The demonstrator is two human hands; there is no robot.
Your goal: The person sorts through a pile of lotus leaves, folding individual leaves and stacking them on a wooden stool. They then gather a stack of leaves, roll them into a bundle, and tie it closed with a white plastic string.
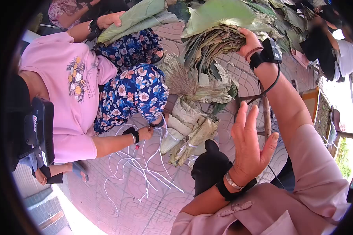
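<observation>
Firmly, right hand (250, 42) clasps leaf bundle (209, 43); left hand (249, 145) splayed.

Thick sheaf of leaves (209, 41), green-brown, layered, held edge-on

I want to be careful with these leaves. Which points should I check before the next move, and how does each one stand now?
1. Right hand has a firm hold on the leaf stack: ok, the fingers are closed over its end.
2. Left hand is free: ok, it is open and holds nothing.
3. Co-worker's hand is away from the stack: ok, it is down at the white strings.
4. Leaf edges are even: not ok, they look ragged and uneven.
5. Cable of the wrist device is clear of the leaves: cannot tell.
6. Tied bundle lies apart from both hands: ok.
</observation>
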